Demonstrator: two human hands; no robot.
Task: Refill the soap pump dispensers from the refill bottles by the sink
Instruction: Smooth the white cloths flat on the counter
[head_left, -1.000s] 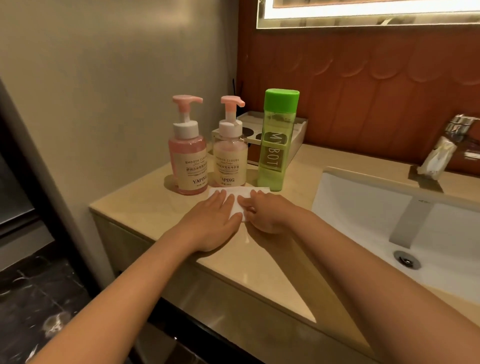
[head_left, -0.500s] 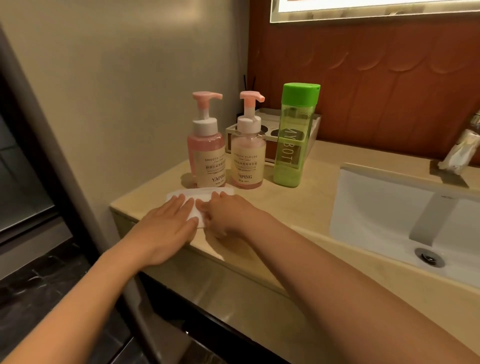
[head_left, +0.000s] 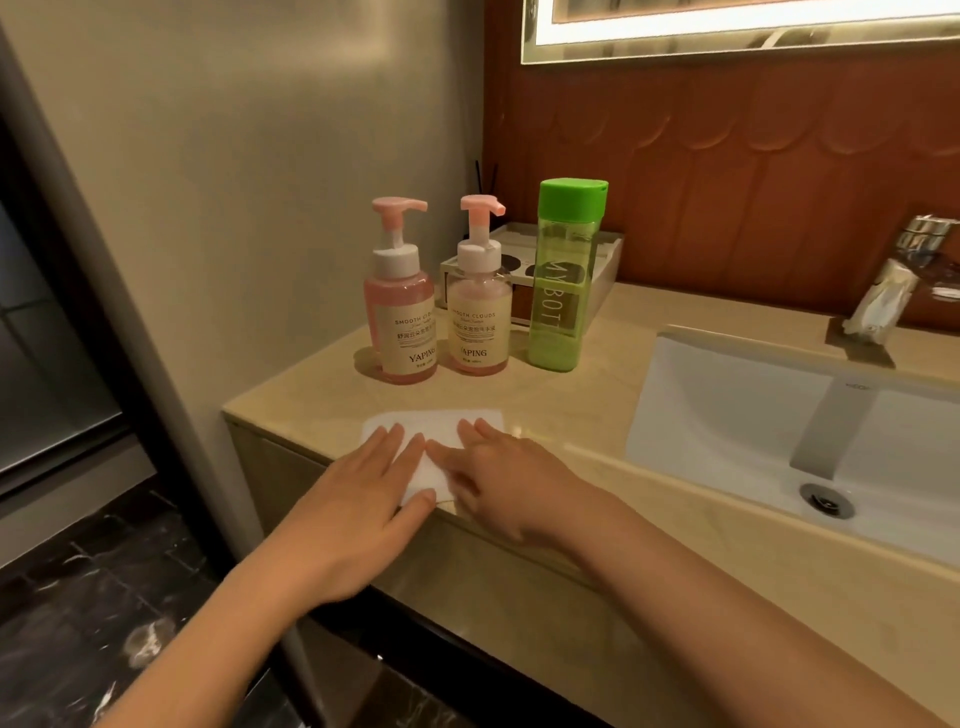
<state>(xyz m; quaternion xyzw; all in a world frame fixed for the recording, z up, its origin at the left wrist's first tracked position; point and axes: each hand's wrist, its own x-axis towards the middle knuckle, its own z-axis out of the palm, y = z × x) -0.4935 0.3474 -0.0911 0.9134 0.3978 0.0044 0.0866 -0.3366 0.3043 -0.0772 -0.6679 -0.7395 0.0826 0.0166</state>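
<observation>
The step in hand looks to be laying out a spill mat before any pouring: a flat white rectangular folded towel (head_left: 436, 423) (paper or cloth, I cannot tell which) lies near the front left corner of the beige stone worktop (head_left: 597, 405), with one corner reaching the front edge. To do it well, smooth it from the middle outward so it lies without creases. It should also sit fully on the worktop, closer to the bottles, so that drips land on it rather than on the stone.

The left hand (head_left: 363, 499) lies palm down with straight fingers (head_left: 395, 441) close together, pressing the towel's left half. The right hand (head_left: 504, 483) rests on the right half, its fingers (head_left: 470, 434) extended and only slightly bent, their tips flat on the towel. Neither hand grasps anything, and the two nearly meet over the towel's middle.

The task's things stand upright in a row toward the back left of the worktop, well apart from the hands. The clear pump dispenser filled with pink soap (head_left: 402, 322) is nearest the left edge. The paler, half-empty pump dispenser with a pink head (head_left: 478, 317) stands just beside it. Next comes the tall translucent green refill bottle with a green cap (head_left: 563, 291), which is capped. The white sink basin (head_left: 727, 415) lies to the right.
</observation>
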